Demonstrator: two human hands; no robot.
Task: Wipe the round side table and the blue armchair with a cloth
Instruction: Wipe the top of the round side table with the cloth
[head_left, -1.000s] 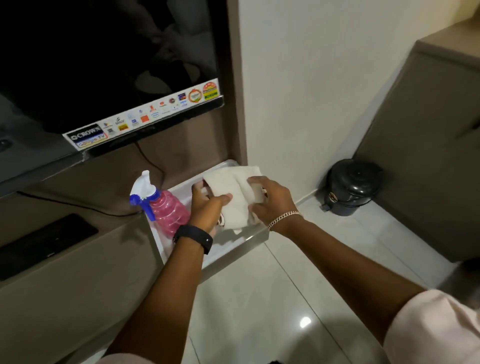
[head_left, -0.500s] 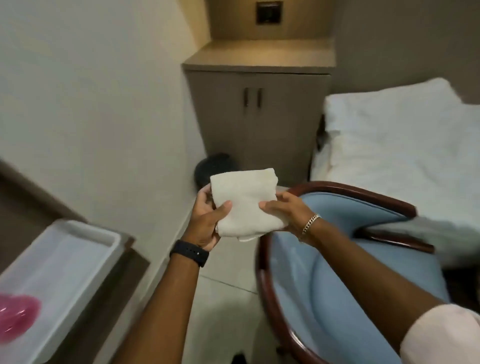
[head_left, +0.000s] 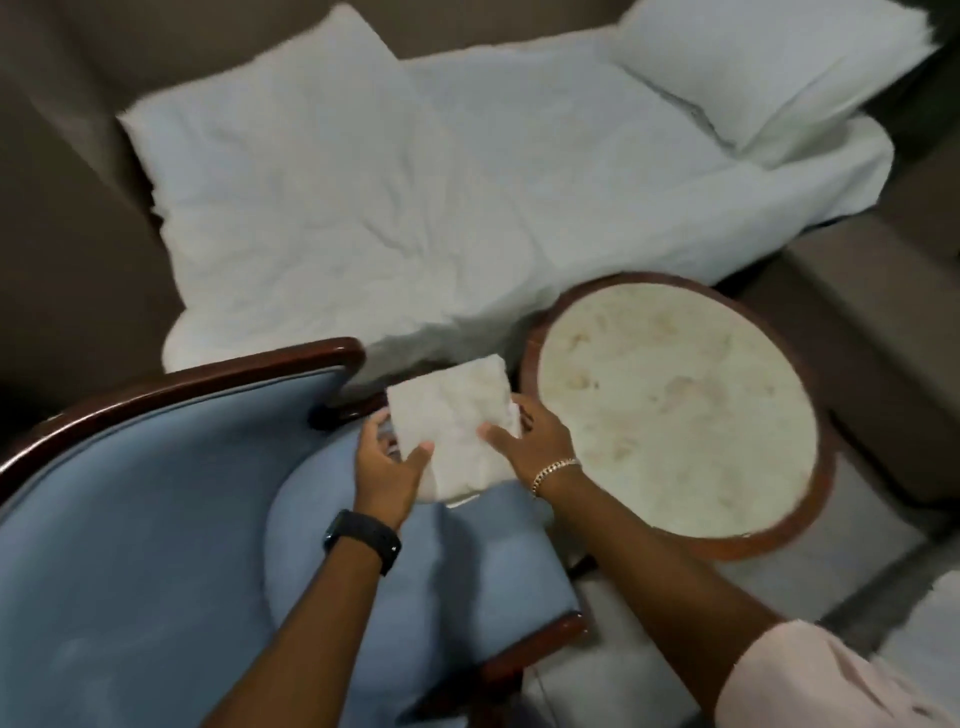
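Observation:
A folded white cloth (head_left: 452, 421) is held in the air between both hands, above the seat of the blue armchair (head_left: 156, 545). My left hand (head_left: 387, 467) grips its left edge, thumb on top; a black watch is on that wrist. My right hand (head_left: 535, 441) holds the right edge; a chain bracelet is on that wrist. The armchair has a dark wooden frame and fills the lower left. The round side table (head_left: 675, 410), pale marbled top in a dark wooden rim, stands just right of the cloth and my right hand.
A bed with a white sheet (head_left: 467, 208) and two white pillows (head_left: 275, 182) lies behind the chair and table. Tiled floor shows at the lower right. A brown wall or headboard runs along the left and top.
The view swung right from the TV shelf and tray, past a cupboard, to the armchair, table and bed. Both hands lifted the cloth from the tray and carried it along.

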